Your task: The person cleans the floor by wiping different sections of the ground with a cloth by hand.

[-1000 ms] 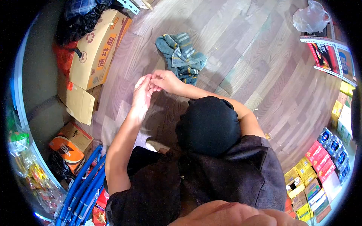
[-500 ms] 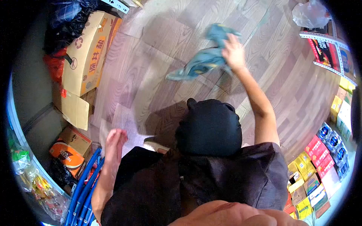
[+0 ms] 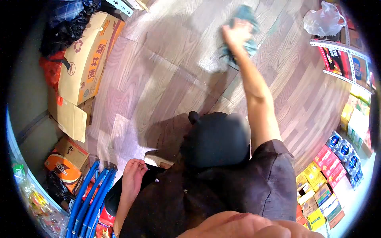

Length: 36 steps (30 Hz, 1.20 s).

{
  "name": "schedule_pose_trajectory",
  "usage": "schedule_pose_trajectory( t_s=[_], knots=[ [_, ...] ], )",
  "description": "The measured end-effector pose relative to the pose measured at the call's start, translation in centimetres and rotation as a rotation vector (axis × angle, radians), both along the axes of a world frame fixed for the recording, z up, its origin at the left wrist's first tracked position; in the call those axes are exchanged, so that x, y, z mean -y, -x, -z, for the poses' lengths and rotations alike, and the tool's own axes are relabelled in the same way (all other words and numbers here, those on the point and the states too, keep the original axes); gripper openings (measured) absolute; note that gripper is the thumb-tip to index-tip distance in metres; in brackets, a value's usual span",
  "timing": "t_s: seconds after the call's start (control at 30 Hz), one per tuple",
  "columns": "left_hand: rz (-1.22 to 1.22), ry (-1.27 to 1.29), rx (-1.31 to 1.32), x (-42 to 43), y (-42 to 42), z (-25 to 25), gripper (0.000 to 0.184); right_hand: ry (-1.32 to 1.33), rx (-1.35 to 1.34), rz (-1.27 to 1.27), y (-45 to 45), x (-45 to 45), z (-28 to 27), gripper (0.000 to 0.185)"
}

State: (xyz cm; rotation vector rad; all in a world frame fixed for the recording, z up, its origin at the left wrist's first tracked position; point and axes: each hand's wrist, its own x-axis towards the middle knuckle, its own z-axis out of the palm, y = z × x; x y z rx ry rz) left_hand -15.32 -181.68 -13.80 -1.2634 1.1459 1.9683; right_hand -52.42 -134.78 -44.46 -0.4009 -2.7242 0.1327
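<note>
My right hand (image 3: 239,33) is stretched far forward on the wood-patterned floor (image 3: 174,75), pressing down on a bunched blue-green cloth (image 3: 248,15). Parts of the cloth stick out in front of the fingers and beside the wrist; hand and cloth are blurred by motion. Close to my body on the left, my left hand (image 3: 134,174) is raised beside my dark clothing with its fingers curled in. I make out nothing held in it. A black rounded knee (image 3: 216,139) fills the middle, below my right arm.
A large cardboard box (image 3: 89,59) stands at left, with a smaller orange-and-brown box (image 3: 67,160) below it. Blue tubes (image 3: 89,198) rise near my left arm. At right are a white metal shelf (image 3: 337,45), shrink-wrapped bottles (image 3: 345,150) and several small cartons (image 3: 317,176).
My right hand has pushed the cloth forward over the floor, and the cloth is more bunched under it. My left hand has moved down and slightly right, closer to my body.
</note>
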Motion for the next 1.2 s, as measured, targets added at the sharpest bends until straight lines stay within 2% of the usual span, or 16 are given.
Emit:
schedule_pose_trajectory(
  t_s=[0.07,0.1,0.17,0.27,0.37,0.43,0.53,0.63,0.7,0.8,0.83,0.87,0.93,1.07,1.13,1.2],
  knots=[
    [-0.010,-0.004,-0.020,0.0,0.3,0.1,0.010,0.198,0.087,-0.393,-0.7,9.6,-2.6,0.056],
    [-0.001,-0.001,-0.029,-0.1,0.7,-0.1,0.010,0.330,0.301,-0.564,-1.9,13.8,-5.4,0.056],
    [0.009,0.007,-0.049,-0.2,1.4,-0.2,0.010,0.237,0.296,-0.953,-6.6,19.8,-4.8,0.057],
    [0.034,0.017,-0.066,-0.2,1.7,-0.4,0.010,0.210,0.322,-1.454,-10.9,21.8,-5.2,0.055],
    [0.042,-0.040,-0.055,0.5,1.3,0.4,0.008,0.251,0.306,-1.685,-8.6,18.0,-4.9,0.051],
    [0.025,-0.030,-0.025,0.9,0.7,0.5,0.008,-0.041,0.297,-1.534,-4.7,14.5,-4.9,0.047],
    [0.014,-0.014,0.035,1.0,-0.2,0.2,0.008,-0.013,0.240,-1.016,2.0,9.3,-5.3,0.047],
    [0.067,0.038,0.058,1.3,-1.6,-0.1,0.010,-0.094,-0.030,-0.450,10.3,6.0,-1.8,0.049],
    [0.043,0.073,0.079,1.1,-2.1,-0.4,0.010,0.254,0.131,-0.129,12.8,8.6,-5.9,0.049],
    [0.009,0.091,0.090,0.7,-2.6,-0.6,0.011,0.297,0.387,-0.013,17.4,11.7,-2.0,0.052],
    [0.018,0.094,0.089,0.7,-2.6,-0.6,0.011,0.220,0.219,0.220,15.7,17.0,-2.5,0.047],
    [0.027,0.093,0.087,0.6,-2.6,-0.6,0.011,0.154,0.182,0.073,14.4,19.2,-2.6,0.057],
    [0.035,0.090,0.071,0.2,-1.9,-0.8,0.011,0.098,0.209,-0.219,10.8,24.0,-0.6,0.059],
    [0.180,0.078,-0.005,-0.7,-0.3,-0.4,0.010,0.166,0.480,-0.844,-1.1,30.0,-3.7,0.047],
    [0.224,0.078,-0.016,-1.2,0.4,-0.2,0.010,-0.036,0.369,-1.251,-3.7,28.7,-4.1,0.041],
    [0.259,0.092,-0.041,-1.3,1.5,0.1,0.009,0.010,0.242,-1.541,-3.2,25.6,-2.8,0.042]
  ],
)
